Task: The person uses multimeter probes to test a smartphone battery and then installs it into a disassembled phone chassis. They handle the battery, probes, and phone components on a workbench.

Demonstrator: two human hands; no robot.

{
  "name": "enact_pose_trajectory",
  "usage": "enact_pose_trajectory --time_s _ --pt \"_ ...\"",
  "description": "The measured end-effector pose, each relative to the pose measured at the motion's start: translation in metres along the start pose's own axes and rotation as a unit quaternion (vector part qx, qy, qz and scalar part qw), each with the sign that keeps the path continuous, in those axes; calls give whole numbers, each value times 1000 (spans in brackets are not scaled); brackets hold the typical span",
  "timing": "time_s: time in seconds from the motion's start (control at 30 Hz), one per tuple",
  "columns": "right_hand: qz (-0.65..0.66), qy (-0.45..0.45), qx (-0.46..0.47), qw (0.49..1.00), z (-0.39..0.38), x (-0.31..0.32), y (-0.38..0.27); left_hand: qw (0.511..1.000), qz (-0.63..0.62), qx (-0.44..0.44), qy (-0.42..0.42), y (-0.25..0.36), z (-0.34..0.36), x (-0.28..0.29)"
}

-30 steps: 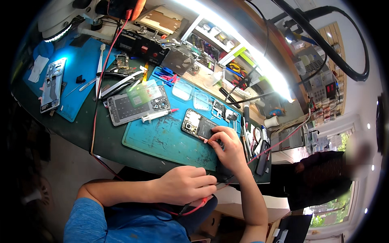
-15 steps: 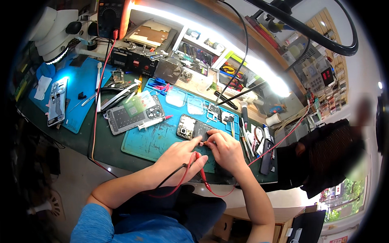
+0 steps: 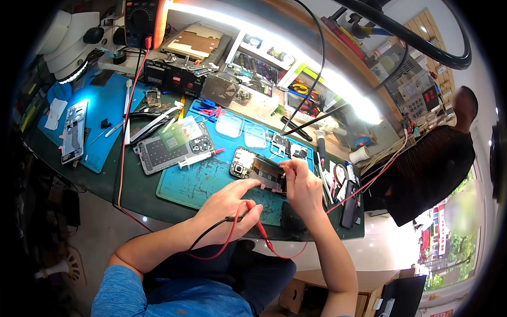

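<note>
1. The opened, dark-framed rectangular smartphone (image 3: 259, 171) lies at a slant on the turquoise rubbery mat (image 3: 195, 187), its camera end towards the person's left.
2. Its inside is bare: pale, silvery-grey parts fill the camera end, around a round dark camera lens (image 3: 238, 170) with a lighter ring.
3. Past these, the middle is dark with greyish, shiny patches; a small pink tab (image 3: 262, 186) shows along the near edge.
4. The bare left hand (image 3: 228, 205) reaches its index finger to the phone's near edge; its thumb and curled fingers hold a thin red cable (image 3: 231, 235) and a thin black cable (image 3: 208, 231).
5. The bare right hand (image 3: 302, 185) is over the phone's other end, fingers bent and gathered narrowly; I cannot tell whether they pinch anything. The part beneath is dark and partly hidden.
6. Nearby, a clear plastic syringe (image 3: 196, 160) with a pink tip lies against a grey, rectangular phone back panel (image 3: 158, 155).
</note>
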State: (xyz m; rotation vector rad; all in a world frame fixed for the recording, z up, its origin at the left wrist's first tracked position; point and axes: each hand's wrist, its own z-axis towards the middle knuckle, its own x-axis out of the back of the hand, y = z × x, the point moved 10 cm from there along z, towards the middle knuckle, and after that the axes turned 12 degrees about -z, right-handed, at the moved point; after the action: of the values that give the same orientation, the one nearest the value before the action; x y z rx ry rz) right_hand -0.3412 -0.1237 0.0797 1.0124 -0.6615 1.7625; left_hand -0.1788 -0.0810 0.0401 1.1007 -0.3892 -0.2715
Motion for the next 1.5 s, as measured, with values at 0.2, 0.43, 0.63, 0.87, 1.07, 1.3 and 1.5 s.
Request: enact_pose_trajectory --time_s 0.2,0.43,0.63,0.87,1.07,1.3,1.5 --pt "-88 83 99 988 14 -3 -3 999 18 -39 11 3 0 1" --pt "170 12 -111 979 12 -12 44 999 -14 -33 10 3 -1 2" --pt "292 -55 -247 922 -10 -41 80 998 -40 39 -22 -1 2 -2" --pt "463 -100 -384 792 -22 -90 103 1000 10 -19 12 -8 2 -4" --pt "612 -54 -411 673 -31 -89 110 1000 15 -7 -9 -9 4 -9" --pt "608 -146 -416 660 -43 -37 49 981 4 -173 -82 41 -14 -15" --pt "507 -288 -352 733 -63 -44 -7 934 119 -320 -107 92 -78 -60"
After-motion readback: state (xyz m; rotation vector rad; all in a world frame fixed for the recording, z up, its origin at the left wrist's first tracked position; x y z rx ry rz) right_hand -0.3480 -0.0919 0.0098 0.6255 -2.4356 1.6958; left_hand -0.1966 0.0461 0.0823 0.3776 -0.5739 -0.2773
